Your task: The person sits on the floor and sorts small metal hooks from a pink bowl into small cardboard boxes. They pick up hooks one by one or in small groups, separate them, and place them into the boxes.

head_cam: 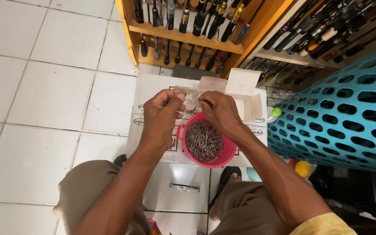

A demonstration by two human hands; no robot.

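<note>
Fingers [176, 99] of the left hand [162, 114] are pinched together at their tips, thumb against forefinger, on the edge of a small open carton [191, 96]. What else, if anything, sits in that pinch is too small to tell. The right hand [219, 111] curls its fingers down over the same carton from the 3 o'clock side, knuckles up, grasping it; its fingertips are hidden behind the hand.

Both forearms rise from the bottom of the view and converge toward 12 o'clock, wrists nearly straight, the left from 7 o'clock, the right from 5 o'clock. The hands meet above the far rim of a red bowl [225, 153], which is full of dark metal hooks [203, 140]. The carton is held just past the bowl at 12 o'clock.

Bowl and hands are over a flat white box [153, 87] lying on the tiled floor [44, 100]. An open white box [244, 93] lies at 2 o'clock from the bowl. Glasses [184, 187] lie on the floor at 6 o'clock, between the knees. A turquoise basket [349, 113] stands at 3 o'clock, and a wooden rack [183, 37] of rods at 12 o'clock.
</note>
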